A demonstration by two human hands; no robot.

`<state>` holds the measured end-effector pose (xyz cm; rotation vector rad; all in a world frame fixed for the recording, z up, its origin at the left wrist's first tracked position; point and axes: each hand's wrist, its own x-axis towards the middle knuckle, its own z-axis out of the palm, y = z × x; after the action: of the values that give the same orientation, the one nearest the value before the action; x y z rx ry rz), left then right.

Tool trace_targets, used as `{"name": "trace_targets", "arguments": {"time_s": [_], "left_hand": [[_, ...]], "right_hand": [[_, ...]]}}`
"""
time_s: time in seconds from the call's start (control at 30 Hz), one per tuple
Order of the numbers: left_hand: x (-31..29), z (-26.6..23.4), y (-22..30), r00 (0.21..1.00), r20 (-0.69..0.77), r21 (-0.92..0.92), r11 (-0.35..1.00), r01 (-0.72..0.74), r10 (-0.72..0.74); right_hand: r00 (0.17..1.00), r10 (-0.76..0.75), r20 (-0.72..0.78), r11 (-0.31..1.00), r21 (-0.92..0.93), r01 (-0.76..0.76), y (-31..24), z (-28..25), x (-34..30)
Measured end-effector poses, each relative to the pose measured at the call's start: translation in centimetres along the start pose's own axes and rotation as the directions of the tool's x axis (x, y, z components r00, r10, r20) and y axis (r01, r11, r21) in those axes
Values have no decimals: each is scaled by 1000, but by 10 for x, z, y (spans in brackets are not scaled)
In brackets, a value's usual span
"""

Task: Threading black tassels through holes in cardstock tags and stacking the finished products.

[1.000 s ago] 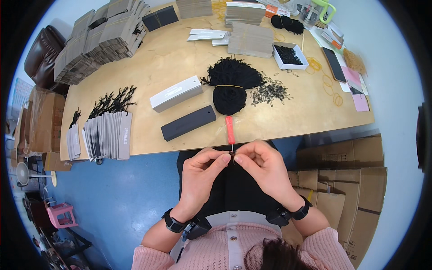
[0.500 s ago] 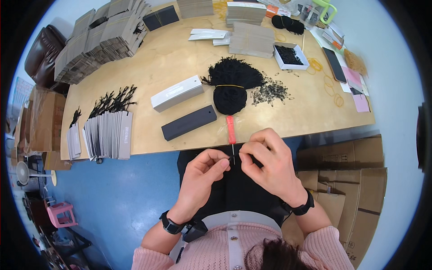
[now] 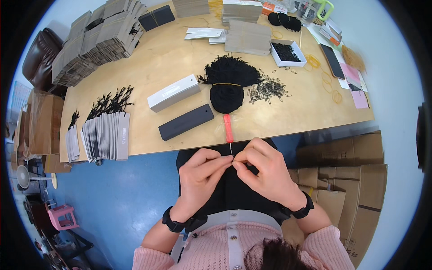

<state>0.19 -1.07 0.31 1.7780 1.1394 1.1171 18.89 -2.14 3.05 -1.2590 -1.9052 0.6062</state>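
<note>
The red-handled tool lies at the near edge of the table, its smooth handle tapering to a thin metal shaft. The shaft's end is hidden behind the fingertips. The left hand and right hand meet there in pinching postures; whether either pinch is closed on anything cannot be determined. Beyond the handle sits a fringed black cord bundle, bound by a yellow band. Small looped pins are scattered beside it, individually hard to distinguish. A green-handled container is cut off above.
</note>
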Motion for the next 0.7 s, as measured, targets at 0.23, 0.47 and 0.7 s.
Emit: {"name": "trace_targets", "arguments": {"time_s": [0.23, 0.47, 0.7], "left_hand": [[2, -2, 2, 991, 83, -196, 973, 119, -104], [3, -11, 8, 821, 406, -590, 571, 571, -401], [-1, -15, -1, 769, 470, -556, 531, 640, -434]], "right_hand": [[974, 194, 118, 955, 205, -215, -3, -12, 1], [957, -290, 3, 949, -126, 288, 0, -14, 9], [942, -331, 52, 927, -171, 335, -2, -14, 10]]}}
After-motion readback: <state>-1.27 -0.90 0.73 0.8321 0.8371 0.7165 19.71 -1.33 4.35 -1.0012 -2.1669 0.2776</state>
